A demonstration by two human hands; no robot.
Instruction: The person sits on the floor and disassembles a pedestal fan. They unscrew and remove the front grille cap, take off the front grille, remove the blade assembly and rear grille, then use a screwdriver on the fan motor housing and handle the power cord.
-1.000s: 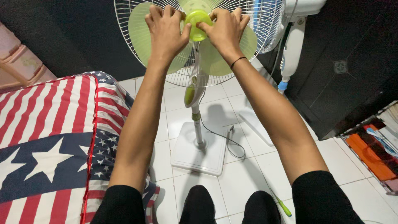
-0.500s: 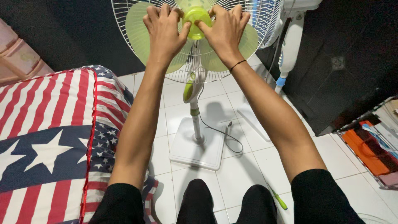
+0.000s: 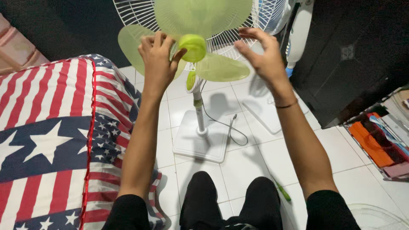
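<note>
Left hand pinching the green hub cap of the fan blade between thumb and fingers, at three o'clock from the palm; right hand spread open, holding nothing, at three o'clock of the cap and just apart from the blade. Possibly a slip: blade carried on one side only, liable to tilt and knock the white rear grille. At six o'clock, the stand base and a green screwdriver near the knees.

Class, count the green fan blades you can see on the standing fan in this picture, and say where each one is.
3. One blade points up above the hub, one spreads left behind the left hand, and one extends lower right. None appears hidden.
</note>
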